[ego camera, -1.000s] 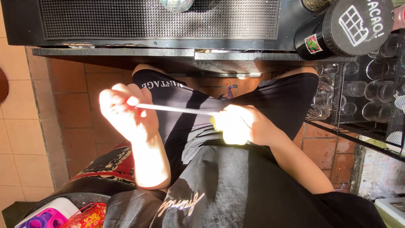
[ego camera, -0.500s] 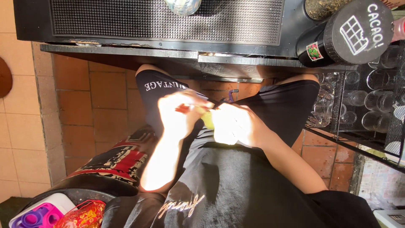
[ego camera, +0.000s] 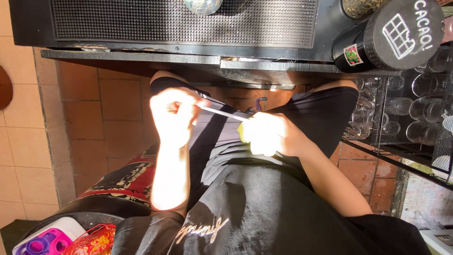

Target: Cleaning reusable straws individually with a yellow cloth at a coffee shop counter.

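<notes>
Single head-worn view, looking steeply down — close over both hands, lap and tiled floor (ego camera: 33, 141), counter edge (ego camera: 132, 56) above

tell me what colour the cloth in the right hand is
Yellow-green: the cloth peeks out at the edge of the right hand, best seen in the head view, though sunlight washes it out.

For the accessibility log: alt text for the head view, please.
Left hand and right hand pull a thin pale strip taut between them; the right also grips a small yellow-green piece. Behind are black shorts, a black rubber bar mat and a black cylindrical canister.
</notes>
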